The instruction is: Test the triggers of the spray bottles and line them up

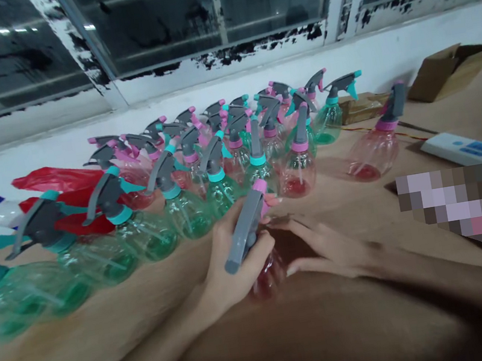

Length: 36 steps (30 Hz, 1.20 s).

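A pink-tinted clear spray bottle (269, 279) with a grey and pink trigger head stands close in front of me. My left hand (229, 261) is closed around its upper part, just under the head. Fingers apart, my right hand (327, 246) curves beside the bottle's right side; whether its fingertips touch it I cannot tell. The bottle's neck is hidden by my left fingers. Just beyond my hands are another pink spray bottle (295, 175) and a green spray bottle (262, 171).
Several green spray bottles (147, 238) line the left, with more pink and green ones behind. One pink bottle (371, 153) stands apart at right. Red plastic bags (58, 180), a cardboard box (446, 72), a white power strip (460, 149) and a wall with windows (206, 76) surround them.
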Motion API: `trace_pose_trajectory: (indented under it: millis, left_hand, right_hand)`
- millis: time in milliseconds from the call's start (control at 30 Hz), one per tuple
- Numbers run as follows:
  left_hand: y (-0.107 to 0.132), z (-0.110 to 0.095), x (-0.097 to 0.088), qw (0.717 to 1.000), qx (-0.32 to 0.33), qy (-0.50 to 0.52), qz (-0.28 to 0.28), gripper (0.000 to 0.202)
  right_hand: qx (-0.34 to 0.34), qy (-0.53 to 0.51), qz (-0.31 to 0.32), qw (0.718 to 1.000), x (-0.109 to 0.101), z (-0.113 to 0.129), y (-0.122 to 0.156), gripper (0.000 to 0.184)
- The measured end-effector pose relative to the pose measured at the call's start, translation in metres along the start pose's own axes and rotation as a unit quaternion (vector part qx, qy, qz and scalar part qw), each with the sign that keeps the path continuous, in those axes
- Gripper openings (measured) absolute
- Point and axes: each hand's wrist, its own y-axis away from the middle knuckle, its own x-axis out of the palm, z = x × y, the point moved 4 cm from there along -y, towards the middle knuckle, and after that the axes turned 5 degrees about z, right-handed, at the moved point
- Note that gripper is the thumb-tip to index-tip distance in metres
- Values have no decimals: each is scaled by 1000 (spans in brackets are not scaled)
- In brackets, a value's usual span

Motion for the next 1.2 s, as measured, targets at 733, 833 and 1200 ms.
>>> trace_pose_trajectory:
  millis: [733, 833, 1200]
  left_hand:
    - [2, -1, 0, 999, 15, -27, 33, 30]
    - [2, -3, -2, 999, 27, -35, 26, 27]
    - [2, -6, 0, 998, 15, -45, 35, 26]
  right_hand:
    - [40, 70, -37, 996, 9, -32, 21, 45]
    - [49, 73, -43, 995, 9, -34, 22, 43]
    - [51, 84, -56, 994, 11, -38, 25, 43]
